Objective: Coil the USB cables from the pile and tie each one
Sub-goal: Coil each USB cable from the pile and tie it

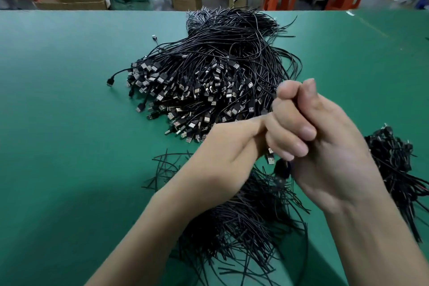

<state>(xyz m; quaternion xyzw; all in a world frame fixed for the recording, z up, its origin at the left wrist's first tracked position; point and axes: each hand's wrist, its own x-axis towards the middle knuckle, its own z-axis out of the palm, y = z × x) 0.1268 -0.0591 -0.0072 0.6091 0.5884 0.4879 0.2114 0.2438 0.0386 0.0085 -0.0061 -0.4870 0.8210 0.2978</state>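
Left hand point(222, 158) and right hand point(325, 146) both curl tight round one cable point(282, 168), plug point(270, 159) dangling below; guessing that stops the coil springing; pile point(209, 72) at 12 o'clock, ties point(243, 216) handy at 6.

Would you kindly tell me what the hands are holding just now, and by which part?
A black USB cable, gripped along its cord by the left hand and the right hand together; its plug hangs free below them.
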